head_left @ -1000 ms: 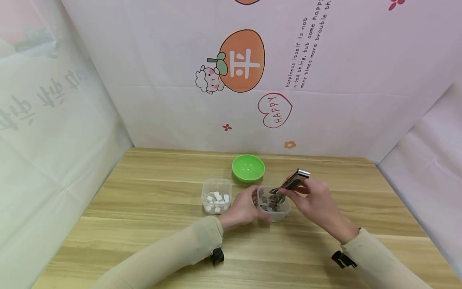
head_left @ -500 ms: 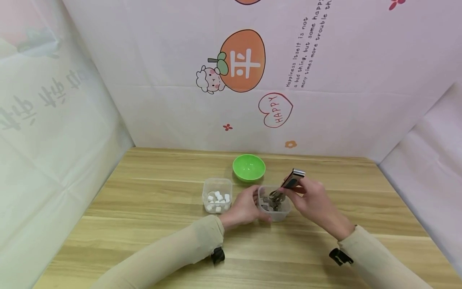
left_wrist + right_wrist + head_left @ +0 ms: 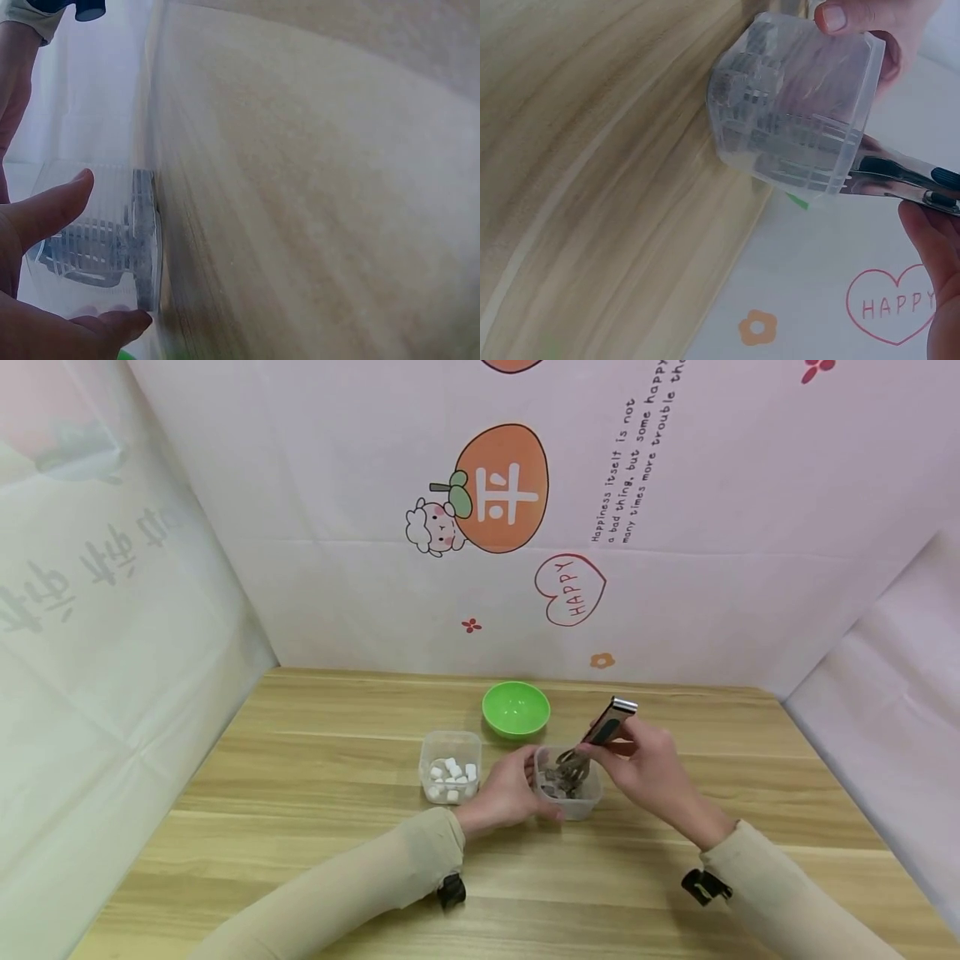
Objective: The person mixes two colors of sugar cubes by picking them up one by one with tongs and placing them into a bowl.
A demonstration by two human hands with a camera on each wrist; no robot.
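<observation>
In the head view, my left hand [image 3: 510, 789] steadies a clear plastic container [image 3: 577, 811], its thumb at the near side and its fingers at the far left. Dark greyish-brown chunks [image 3: 553, 791] lie inside it. My right hand [image 3: 651, 770] grips metal tongs [image 3: 609, 723] with dark handle inlays, pointing head-down into that container. The tong heads sit among the chunks; whether they pinch one I cannot tell. Through the ribbed wall in the right wrist view, the container [image 3: 795, 105] shows the tongs [image 3: 892, 178] entering at its rim.
A second clear container [image 3: 450, 743] with several white cubes [image 3: 453, 770] stands left of my left hand. Behind the two containers is a green bowl [image 3: 516, 710]. All rest on a wood-grain table [image 3: 337, 760], with a printed white sheet [image 3: 360, 568] hanging at the back and sides.
The tongs have tilted and shifted slightly left, and their heads have drawn closer together among the chunks. My left hand and the container have stayed put.
</observation>
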